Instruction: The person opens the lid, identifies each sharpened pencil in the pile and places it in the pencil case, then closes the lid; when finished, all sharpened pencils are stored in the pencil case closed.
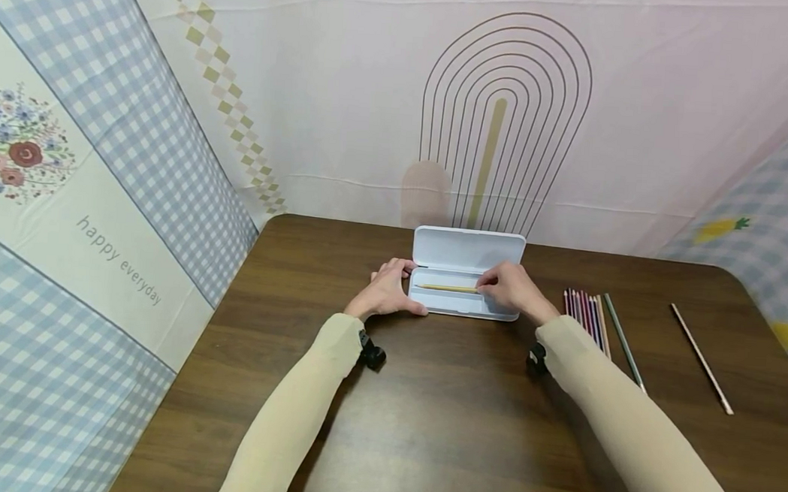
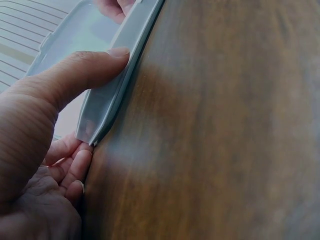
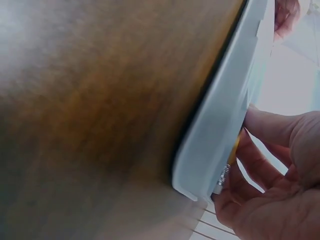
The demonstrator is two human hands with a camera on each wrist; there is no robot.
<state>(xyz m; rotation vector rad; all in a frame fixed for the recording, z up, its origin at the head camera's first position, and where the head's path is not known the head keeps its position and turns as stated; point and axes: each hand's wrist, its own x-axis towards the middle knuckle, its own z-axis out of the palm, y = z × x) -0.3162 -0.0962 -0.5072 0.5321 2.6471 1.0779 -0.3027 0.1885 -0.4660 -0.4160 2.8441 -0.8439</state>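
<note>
A white pencil case [image 1: 468,250] lies on the table with its hinged lid raised at the back. My left hand [image 1: 389,288] holds its left end, the thumb [image 2: 95,70] on the front wall and the other fingers bent at the side. Inside the rear compartment is a yellow pencil [image 1: 455,288], lying lengthwise. Thumb and fingers of my right hand [image 1: 513,286] pinch it near its right end. The right wrist view shows the pencil's metal band and eraser [image 3: 220,182] beside those fingers. The front compartment shows no pencil; its right part is partly covered by the hand.
Several colored pencils [image 1: 589,318] lie in a bunch right of the case, partly behind the right sleeve. A green pencil [image 1: 624,341] lies beside them, and a pale, thin pencil [image 1: 702,359] farther right. Behind the wooden table [image 1: 450,430] hangs a patterned cloth [image 1: 348,108].
</note>
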